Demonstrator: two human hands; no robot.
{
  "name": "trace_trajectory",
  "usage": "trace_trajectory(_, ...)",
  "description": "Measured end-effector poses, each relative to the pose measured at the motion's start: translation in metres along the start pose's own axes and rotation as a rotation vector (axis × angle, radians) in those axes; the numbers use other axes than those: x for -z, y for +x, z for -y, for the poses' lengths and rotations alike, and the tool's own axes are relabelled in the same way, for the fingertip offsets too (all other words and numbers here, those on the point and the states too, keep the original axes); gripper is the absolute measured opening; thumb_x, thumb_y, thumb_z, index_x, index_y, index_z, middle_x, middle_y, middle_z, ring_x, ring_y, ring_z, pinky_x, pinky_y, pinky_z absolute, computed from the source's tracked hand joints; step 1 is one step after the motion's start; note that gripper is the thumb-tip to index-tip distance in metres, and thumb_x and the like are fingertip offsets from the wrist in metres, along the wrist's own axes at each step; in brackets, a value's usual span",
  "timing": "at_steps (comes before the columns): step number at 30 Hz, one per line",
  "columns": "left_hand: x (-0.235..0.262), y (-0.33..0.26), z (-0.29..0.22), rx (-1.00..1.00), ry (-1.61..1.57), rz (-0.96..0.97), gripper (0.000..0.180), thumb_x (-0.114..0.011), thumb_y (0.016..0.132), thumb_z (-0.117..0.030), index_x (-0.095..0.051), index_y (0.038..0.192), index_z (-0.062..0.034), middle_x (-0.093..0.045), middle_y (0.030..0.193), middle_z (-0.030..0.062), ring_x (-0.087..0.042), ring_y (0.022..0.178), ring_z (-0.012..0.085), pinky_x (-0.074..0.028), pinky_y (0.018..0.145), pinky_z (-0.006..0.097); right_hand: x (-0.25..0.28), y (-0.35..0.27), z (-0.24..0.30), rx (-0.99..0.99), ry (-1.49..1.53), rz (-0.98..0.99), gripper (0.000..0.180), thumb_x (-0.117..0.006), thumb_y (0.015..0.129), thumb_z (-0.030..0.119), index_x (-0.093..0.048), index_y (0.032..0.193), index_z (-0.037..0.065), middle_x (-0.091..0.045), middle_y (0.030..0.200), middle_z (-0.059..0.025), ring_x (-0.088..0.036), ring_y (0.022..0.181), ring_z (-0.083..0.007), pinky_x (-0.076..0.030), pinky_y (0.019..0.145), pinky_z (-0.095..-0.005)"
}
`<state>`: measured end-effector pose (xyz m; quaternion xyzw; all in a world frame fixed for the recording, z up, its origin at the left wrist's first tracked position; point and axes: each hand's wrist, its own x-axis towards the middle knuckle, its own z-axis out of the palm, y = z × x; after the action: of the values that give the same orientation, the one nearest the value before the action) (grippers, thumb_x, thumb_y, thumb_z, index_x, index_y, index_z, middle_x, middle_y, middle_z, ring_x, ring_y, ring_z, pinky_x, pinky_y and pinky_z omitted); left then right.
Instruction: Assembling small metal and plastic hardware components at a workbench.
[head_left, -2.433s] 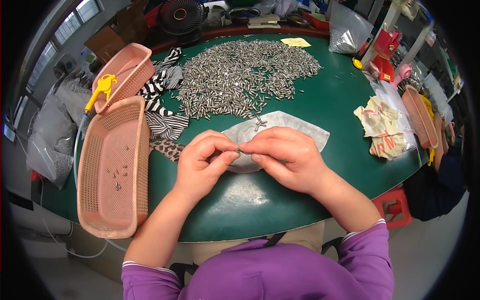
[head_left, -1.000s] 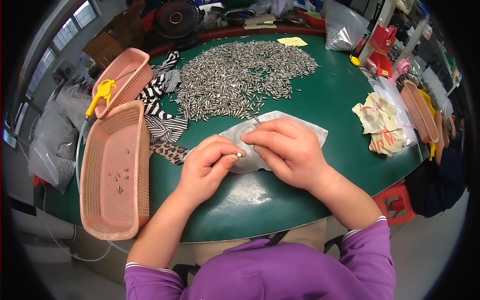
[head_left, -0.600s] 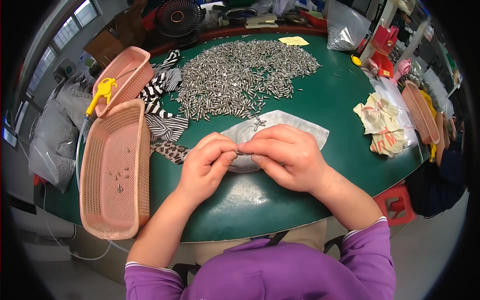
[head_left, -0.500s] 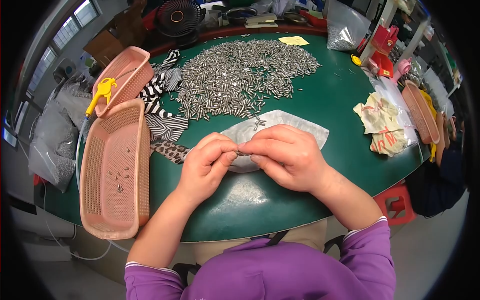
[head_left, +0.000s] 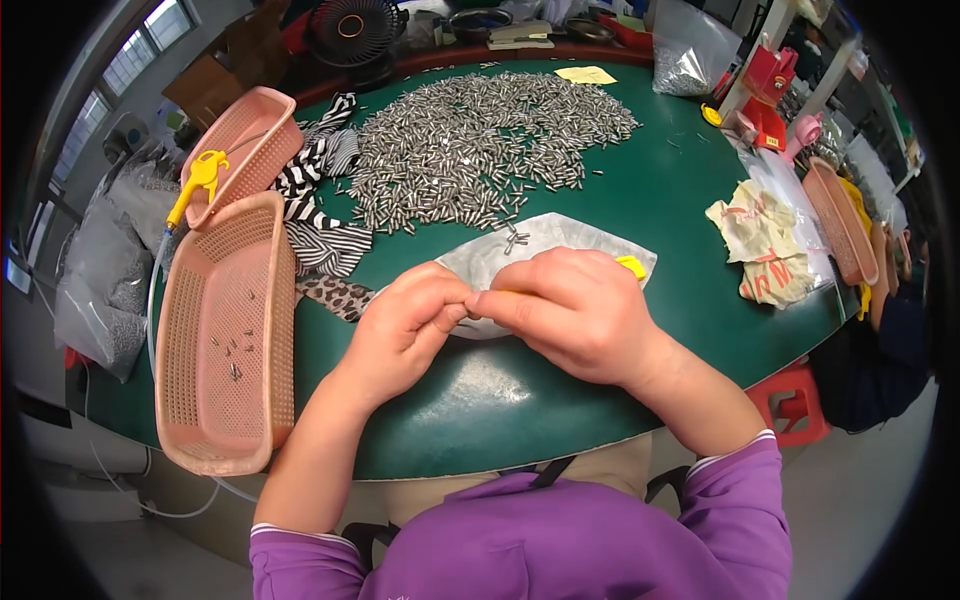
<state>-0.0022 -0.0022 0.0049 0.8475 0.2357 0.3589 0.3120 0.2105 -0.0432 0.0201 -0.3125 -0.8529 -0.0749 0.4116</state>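
My left hand (head_left: 405,325) is closed, thumb and forefinger pinched at the tips. The small metal part they pinched a moment ago is almost wholly hidden now. My right hand (head_left: 580,310) is closed with its fingertips meeting the left ones. A yellow-ended tool (head_left: 632,267) sticks out past its knuckles, and a thin strip of yellow shows under the forefinger; its kind is hidden. Both hands are above a pale grey cloth (head_left: 570,230) on the green table. A few loose metal pins (head_left: 516,241) lie on that cloth, just beyond the fingers.
A wide heap of small metal pins (head_left: 470,150) covers the table's far middle. To the left stand a pink basket (head_left: 180,400) with several pins inside and another pink basket (head_left: 262,155) bearing a yellow air gun (head_left: 206,175). Striped cloth (head_left: 330,250) lies beside them; crumpled cream cloth (head_left: 765,245) lies right.
A yellow-ended tool now shows at my right hand, which has turned with its knuckles higher. The metal part between my fingertips has become mostly covered. The view has shifted slightly.
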Motion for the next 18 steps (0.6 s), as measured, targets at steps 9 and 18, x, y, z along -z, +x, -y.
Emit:
trace_trajectory(9, -0.0004, -0.0010, 0.0015, -0.011, -0.085, 0.023, 0.005, -0.059, 0.091, -0.007, -0.062, 0.089, -0.0032, -0.060, 0.085, 0.0079, -0.058, 0.081, 0.0233, -0.048, 0.074, 0.033, 0.0009, 0.0006, -0.0055, -0.144, 0.197, -0.021, 0.028, -0.070, 0.072, 0.000, -0.071, 0.099, 0.007, -0.065, 0.088, -0.0069, -0.064, 0.074, -0.0226, -0.051, 0.063, -0.0323)
trace_trajectory(18, -0.0017, -0.0018, 0.0015, -0.035, -0.052, -0.056, 0.005, -0.062, 0.089, -0.005, -0.062, 0.092, -0.0020, -0.059, 0.083, 0.0089, -0.058, 0.078, 0.0243, -0.047, 0.071, 0.033, 0.0000, -0.0024, -0.0030, -0.161, 0.254, -0.014, 0.022, -0.072, 0.073, 0.009, -0.070, 0.095, 0.012, -0.065, 0.088, -0.0037, -0.064, 0.075, -0.0226, -0.052, 0.063, -0.0327)
